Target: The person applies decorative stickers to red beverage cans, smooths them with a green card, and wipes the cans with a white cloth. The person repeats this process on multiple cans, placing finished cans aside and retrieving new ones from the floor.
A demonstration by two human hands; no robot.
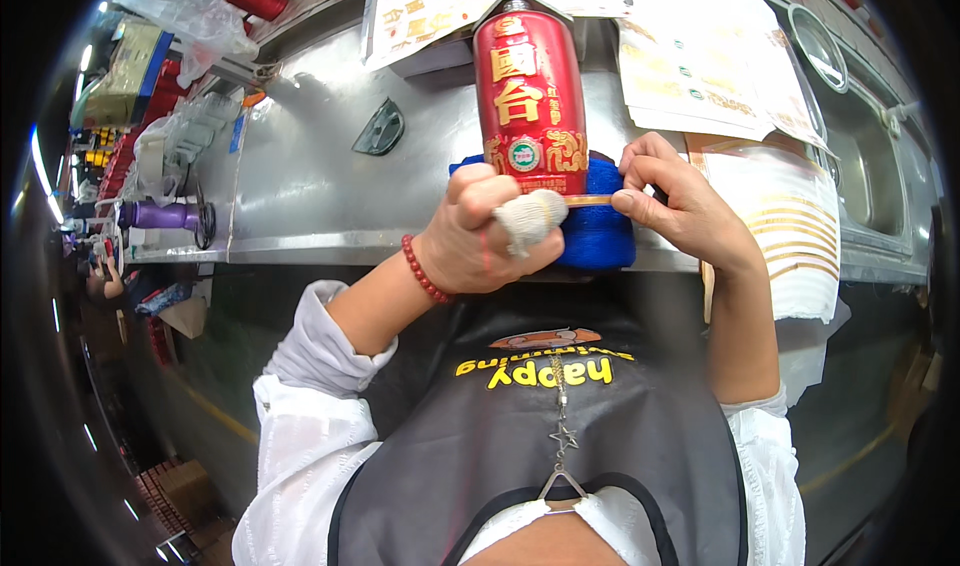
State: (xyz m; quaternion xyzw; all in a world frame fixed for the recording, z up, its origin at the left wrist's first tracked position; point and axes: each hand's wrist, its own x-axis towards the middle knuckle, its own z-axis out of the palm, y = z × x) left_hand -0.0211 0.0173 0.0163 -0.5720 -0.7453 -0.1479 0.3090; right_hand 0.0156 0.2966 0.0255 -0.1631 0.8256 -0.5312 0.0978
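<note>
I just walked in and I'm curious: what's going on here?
A person is handling a red bottle against a blue pad at the metal counter's edge. The left hand is at the bottle's base; the right hand has fingertips at the end of a thin gold strip across it.

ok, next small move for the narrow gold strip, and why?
Probably smooth the narrow gold strip along the glossy red bottle, using the white cloth-covered finger of the left hand: the strip runs straight past the bottle's edge to the right hand.
</note>
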